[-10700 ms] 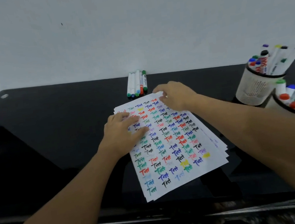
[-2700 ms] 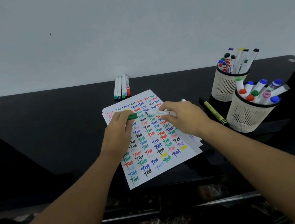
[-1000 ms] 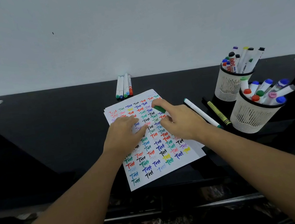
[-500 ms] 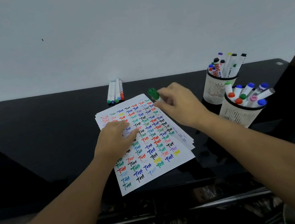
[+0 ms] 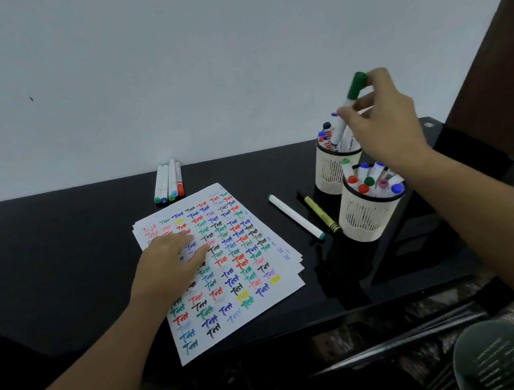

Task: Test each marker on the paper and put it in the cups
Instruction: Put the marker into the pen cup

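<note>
While half a second ago my right hand [image 5: 381, 121] was low beside the paper's [image 5: 225, 263] far edge with the green marker [image 5: 348, 105], it has now swung up and across, so the marker stands tilted, cap uppermost, its lower end entering the far cup [image 5: 330, 169] directly under my grip. The surface [image 5: 62, 251] and paper lie as before. My left hand [image 5: 167, 267] has stayed put, fingers spread flat on the sheet and holding nothing. My right grip pinches the marker's white barrel between thumb and fingertips, just below the green cap.

I read this as the marker's test being finished and the drop nearly made; whether its tip has reached the cup's bottom I cannot tell, since other markers hide it. The near cup [image 5: 368, 216], below and toward me from the grip, is already crowded.

Left of that cup, a white marker [image 5: 295, 216] and a yellow one [image 5: 321, 214] lie side by side on the surface. Four more [image 5: 168, 181] wait beyond the paper, well away from my right grip. Those six look to be what remains.
</note>
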`<move>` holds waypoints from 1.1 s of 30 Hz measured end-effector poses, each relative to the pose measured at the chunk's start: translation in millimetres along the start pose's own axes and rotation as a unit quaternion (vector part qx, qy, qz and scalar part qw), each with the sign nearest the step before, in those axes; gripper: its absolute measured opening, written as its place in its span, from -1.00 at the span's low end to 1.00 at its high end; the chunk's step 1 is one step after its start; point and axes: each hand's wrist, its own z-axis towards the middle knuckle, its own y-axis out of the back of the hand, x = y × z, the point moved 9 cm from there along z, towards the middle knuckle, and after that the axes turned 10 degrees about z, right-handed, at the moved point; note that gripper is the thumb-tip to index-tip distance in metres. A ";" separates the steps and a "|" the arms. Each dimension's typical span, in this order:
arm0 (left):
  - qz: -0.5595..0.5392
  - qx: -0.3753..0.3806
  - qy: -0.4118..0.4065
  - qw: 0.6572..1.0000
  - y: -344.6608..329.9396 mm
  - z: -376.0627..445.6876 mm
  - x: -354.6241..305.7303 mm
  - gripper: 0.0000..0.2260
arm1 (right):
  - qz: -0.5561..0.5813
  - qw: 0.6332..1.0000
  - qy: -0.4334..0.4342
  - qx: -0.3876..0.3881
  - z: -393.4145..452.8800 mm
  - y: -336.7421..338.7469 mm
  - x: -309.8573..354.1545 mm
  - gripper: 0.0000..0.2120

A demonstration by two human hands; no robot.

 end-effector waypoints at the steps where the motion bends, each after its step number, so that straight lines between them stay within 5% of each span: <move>1: 0.000 0.000 0.000 1.000 -0.4 0.4 0.2 -0.44 | -0.005 1.000 -0.012 -0.010 2.4 6.8 -8.6 -0.66; 13: -0.005 -0.009 -0.005 1.000 -3.4 2.3 3.5 -0.45 | -0.071 0.997 -0.015 0.002 18.5 0.8 -46.7 -0.64; 19: 0.000 -0.007 -0.004 1.000 -4.7 2.6 4.6 -0.44 | -0.205 0.970 0.036 0.123 27.6 -17.1 -46.5 -0.44; 21: 0.001 -0.006 -0.004 1.000 -4.9 2.3 4.8 -0.44 | -0.222 0.966 0.021 0.133 28.0 -16.2 -50.9 -0.58; 24: 0.003 -0.004 -0.005 1.000 -5.0 2.6 4.9 -0.44 | -0.218 0.959 -0.052 0.175 27.0 -16.0 -59.3 -0.94; 29: 0.003 -0.011 -0.009 1.000 -2.7 2.6 1.6 -0.47 | -0.033 0.964 -0.206 0.166 29.1 -14.6 -78.8 -0.79; 33: 0.001 -0.017 -0.016 1.000 -0.6 1.5 -1.0 -0.57 | 0.130 0.915 -0.355 0.143 21.1 -14.9 -94.5 -0.74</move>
